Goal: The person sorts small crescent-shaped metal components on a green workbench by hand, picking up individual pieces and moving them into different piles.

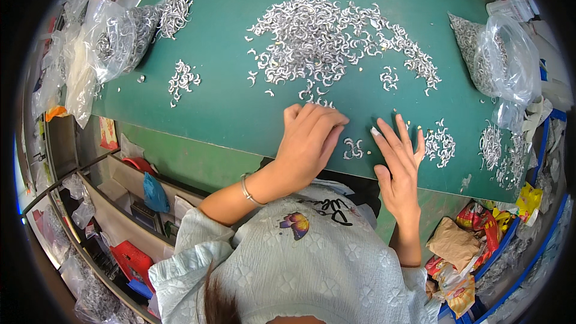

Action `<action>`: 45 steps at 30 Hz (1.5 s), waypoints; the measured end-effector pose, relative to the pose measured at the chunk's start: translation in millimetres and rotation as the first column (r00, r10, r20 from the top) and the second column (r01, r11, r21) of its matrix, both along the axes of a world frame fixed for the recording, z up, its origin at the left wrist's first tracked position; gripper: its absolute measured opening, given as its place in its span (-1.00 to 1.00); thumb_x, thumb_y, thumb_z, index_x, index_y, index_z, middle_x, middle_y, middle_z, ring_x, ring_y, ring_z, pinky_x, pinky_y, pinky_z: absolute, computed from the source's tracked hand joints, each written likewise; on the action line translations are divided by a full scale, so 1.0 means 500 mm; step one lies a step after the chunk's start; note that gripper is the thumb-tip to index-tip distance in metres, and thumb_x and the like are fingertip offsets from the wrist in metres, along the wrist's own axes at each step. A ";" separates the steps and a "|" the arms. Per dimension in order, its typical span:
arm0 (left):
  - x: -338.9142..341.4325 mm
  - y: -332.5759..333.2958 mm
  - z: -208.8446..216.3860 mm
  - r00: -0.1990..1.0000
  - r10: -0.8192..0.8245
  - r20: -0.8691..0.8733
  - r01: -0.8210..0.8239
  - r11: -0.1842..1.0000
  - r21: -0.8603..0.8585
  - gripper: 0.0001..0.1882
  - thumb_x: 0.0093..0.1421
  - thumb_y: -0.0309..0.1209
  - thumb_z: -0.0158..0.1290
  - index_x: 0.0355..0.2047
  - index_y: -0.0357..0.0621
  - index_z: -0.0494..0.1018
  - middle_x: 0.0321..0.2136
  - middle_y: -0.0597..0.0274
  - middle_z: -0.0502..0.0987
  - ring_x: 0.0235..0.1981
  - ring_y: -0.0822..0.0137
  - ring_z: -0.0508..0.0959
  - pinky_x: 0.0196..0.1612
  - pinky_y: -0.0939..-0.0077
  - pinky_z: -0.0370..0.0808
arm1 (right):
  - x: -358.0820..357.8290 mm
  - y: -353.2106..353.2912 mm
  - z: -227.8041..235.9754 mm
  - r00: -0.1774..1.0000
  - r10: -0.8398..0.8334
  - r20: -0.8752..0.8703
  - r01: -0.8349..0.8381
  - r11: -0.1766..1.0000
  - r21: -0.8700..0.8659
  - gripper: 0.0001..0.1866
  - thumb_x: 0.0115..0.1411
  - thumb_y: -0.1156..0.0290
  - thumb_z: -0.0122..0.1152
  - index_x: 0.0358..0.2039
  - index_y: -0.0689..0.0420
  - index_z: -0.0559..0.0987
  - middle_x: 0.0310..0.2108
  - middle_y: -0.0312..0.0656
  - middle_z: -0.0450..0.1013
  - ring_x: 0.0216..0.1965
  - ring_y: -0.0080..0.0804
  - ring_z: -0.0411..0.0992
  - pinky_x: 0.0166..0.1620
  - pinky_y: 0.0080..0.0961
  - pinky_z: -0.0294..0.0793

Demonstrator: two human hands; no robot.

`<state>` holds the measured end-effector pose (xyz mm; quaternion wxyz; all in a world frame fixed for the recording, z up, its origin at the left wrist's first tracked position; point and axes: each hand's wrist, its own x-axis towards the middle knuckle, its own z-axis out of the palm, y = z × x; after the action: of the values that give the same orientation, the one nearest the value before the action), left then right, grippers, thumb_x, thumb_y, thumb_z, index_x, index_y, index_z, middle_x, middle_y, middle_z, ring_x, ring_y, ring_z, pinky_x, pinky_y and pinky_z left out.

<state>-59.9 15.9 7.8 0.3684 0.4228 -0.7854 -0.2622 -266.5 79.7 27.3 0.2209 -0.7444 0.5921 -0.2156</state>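
Observation:
Many small silvery crescent-shaped pieces [306,39] lie heaped on the green tabletop [222,105]. My left hand [309,141] rests at the near side of this heap, back upward, fingers bent and held together. Its fingertips reach down beside a few stray crescents [316,93]; whatever they pinch is hidden. My right hand [397,165] is open, fingers spread low over the table, apparently holding nothing. Between the two hands sits a little cluster of crescents [353,149]. Another small pile [440,146] lies just right of my right fingers.
Clear plastic bags of crescents stand at the left [129,36] and right [486,54], the left one spilling onto the table. Smaller piles lie at left [182,81] and far right [491,146]. Drawers [120,189] flank me on the left; food packages [459,243] are at lower right.

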 end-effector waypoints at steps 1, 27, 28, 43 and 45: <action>-0.009 -0.008 0.007 1.000 -0.004 -0.024 0.004 1.000 -0.003 -0.66 -0.02 -0.69 0.21 -0.22 -0.14 0.47 -0.30 0.23 0.53 -0.25 0.20 0.51 -0.10 0.30 0.26 | 0.000 0.001 0.002 1.000 -0.027 -0.001 0.027 1.000 -0.008 -0.59 0.14 0.32 0.22 -0.01 0.18 0.55 0.20 -0.18 0.36 0.35 -0.04 0.14 0.32 0.23 -0.24; -0.012 -0.014 -0.004 0.985 -0.040 0.166 0.037 0.999 0.026 -0.80 0.02 -0.55 0.24 -0.31 -0.13 0.52 -0.30 0.26 0.44 -0.25 0.23 0.44 -0.14 0.31 0.24 | 0.066 -0.086 -0.040 0.970 -0.239 -0.048 0.219 0.940 -0.262 -0.76 -0.05 0.46 0.42 -0.30 0.05 0.65 -0.34 -0.39 0.46 -0.22 -0.41 0.36 -0.04 -0.33 0.10; -0.015 -0.014 -0.006 0.983 -0.053 0.177 0.045 0.998 0.050 -0.77 0.03 -0.56 0.22 -0.26 -0.14 0.53 -0.29 0.26 0.45 -0.25 0.24 0.44 -0.14 0.31 0.24 | 0.058 -0.086 -0.039 0.964 -0.261 -0.047 0.242 0.939 -0.243 -0.76 -0.04 0.46 0.42 -0.29 0.05 0.66 -0.32 -0.38 0.47 -0.21 -0.41 0.36 -0.04 -0.34 0.10; 0.029 0.041 -0.002 0.994 -0.061 0.095 0.052 0.995 0.088 -0.68 0.03 -0.61 0.20 -0.15 -0.19 0.53 -0.17 0.21 0.49 -0.12 0.19 0.47 -0.07 0.29 0.27 | 0.003 -0.078 -0.037 0.963 -0.260 -0.071 0.235 0.940 -0.246 -0.82 -0.10 0.47 0.44 -0.43 0.04 0.64 -0.13 -0.30 0.46 -0.07 -0.25 0.33 0.02 -0.26 0.14; 0.019 0.040 -0.003 0.986 -0.129 0.109 0.120 0.989 0.080 -0.65 0.03 -0.61 0.20 -0.12 -0.21 0.52 -0.08 0.16 0.49 -0.03 0.15 0.47 0.01 0.23 0.27 | -0.021 -0.063 -0.024 0.942 -0.315 -0.117 0.287 0.935 -0.209 -0.83 -0.10 0.50 0.44 -0.44 0.06 0.64 -0.15 -0.31 0.46 -0.07 -0.27 0.34 0.04 -0.27 0.12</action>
<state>-50.6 36.0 6.4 0.2901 0.4004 -0.8198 -0.2889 -277.2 48.3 15.2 0.0690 -0.6762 0.6909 -0.2461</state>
